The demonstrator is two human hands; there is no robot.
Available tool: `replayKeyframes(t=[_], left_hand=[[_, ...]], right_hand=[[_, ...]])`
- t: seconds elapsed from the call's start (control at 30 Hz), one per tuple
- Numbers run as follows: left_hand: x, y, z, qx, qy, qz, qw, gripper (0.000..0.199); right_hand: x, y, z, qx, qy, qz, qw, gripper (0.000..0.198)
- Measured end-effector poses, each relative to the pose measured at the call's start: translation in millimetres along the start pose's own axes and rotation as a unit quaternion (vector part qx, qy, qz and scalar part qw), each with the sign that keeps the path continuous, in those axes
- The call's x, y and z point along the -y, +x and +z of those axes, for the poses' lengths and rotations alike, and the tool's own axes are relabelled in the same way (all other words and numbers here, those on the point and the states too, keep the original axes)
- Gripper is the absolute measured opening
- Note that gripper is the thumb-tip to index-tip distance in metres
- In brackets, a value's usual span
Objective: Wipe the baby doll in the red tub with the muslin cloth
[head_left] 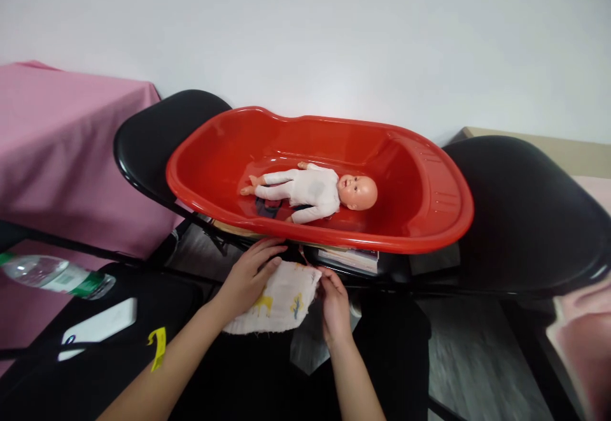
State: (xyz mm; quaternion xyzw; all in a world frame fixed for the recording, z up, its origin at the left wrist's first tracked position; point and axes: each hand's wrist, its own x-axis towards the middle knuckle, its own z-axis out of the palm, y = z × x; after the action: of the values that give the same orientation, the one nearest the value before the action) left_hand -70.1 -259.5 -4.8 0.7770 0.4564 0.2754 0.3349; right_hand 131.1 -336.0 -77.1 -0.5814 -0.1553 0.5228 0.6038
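A white cloth (281,300) printed with yellow animal figures is held between my hands, in front of the red baby bathtub (315,241). My left hand (251,278) grips its left side, with the thumb on top and the fingers reaching along the far edge. At the right corner, the fingers of my right hand (334,300) pinch the cloth. Inside the tub a baby doll (315,192) in white clothes lies on its back, head to the right and bare feet to the left. Something dark lies partly hidden beneath its legs.
Black chairs (520,211) stand around the tub, against a pale wall. To the left are a pink-draped table (71,115), a plastic bottle (62,276) and a white phone (98,328). Books or papers (351,259) show below the tub's near rim. Pink fabric (585,338) hangs at right.
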Motion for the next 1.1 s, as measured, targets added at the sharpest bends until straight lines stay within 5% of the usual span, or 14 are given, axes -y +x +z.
replayKeyframes(t=[0.1, 0.17, 0.3, 0.37, 0.43, 0.63, 0.77, 0.97, 1.1], left_hand=[[-0.7, 4.0, 1.2, 0.004, -0.005, -0.008, 1.000, 0.038], [-0.7, 4.4, 4.0, -0.004, -0.006, -0.006, 1.000, 0.038], [0.4, -0.4, 8.1, -0.065, -0.028, -0.015, 0.997, 0.037], [-0.5, -7.6, 6.5, -0.096, -0.053, -0.022, 0.994, 0.036], [-2.2, -20.5, 3.4, -0.101, -0.076, -0.023, 0.992, 0.034], [5.7, -74.0, 7.8, -0.035, 0.056, 0.005, 0.998, 0.056], [21.5, -74.4, 14.1, -0.008, 0.119, 0.042, 0.992, 0.068], [34.9, -41.5, 5.3, 0.034, -0.011, 0.024, 0.999, 0.059], [46.8, -34.7, -0.9, 0.009, -0.090, -0.050, 0.995, 0.058]], right_hand=[[1.0, -14.7, 3.3, -0.081, -0.075, -0.128, 0.986, 0.027], [8.7, -31.0, 10.8, -0.100, -0.147, -0.254, 0.951, 0.024], [14.5, -55.8, 33.0, 0.074, -0.290, -0.414, 0.860, 0.042], [7.5, -56.9, 40.7, 0.145, -0.347, -0.433, 0.819, 0.058], [-3.0, -52.4, 42.1, 0.168, -0.380, -0.418, 0.808, 0.065], [-32.6, -40.4, 28.3, 0.143, -0.316, -0.338, 0.875, 0.061], [-47.6, -35.7, 28.4, 0.131, -0.202, -0.271, 0.932, 0.060], [-60.4, -24.8, 34.0, 0.107, -0.055, -0.167, 0.979, 0.073], [-57.8, -18.2, 25.1, 0.038, 0.020, -0.072, 0.997, 0.078]])
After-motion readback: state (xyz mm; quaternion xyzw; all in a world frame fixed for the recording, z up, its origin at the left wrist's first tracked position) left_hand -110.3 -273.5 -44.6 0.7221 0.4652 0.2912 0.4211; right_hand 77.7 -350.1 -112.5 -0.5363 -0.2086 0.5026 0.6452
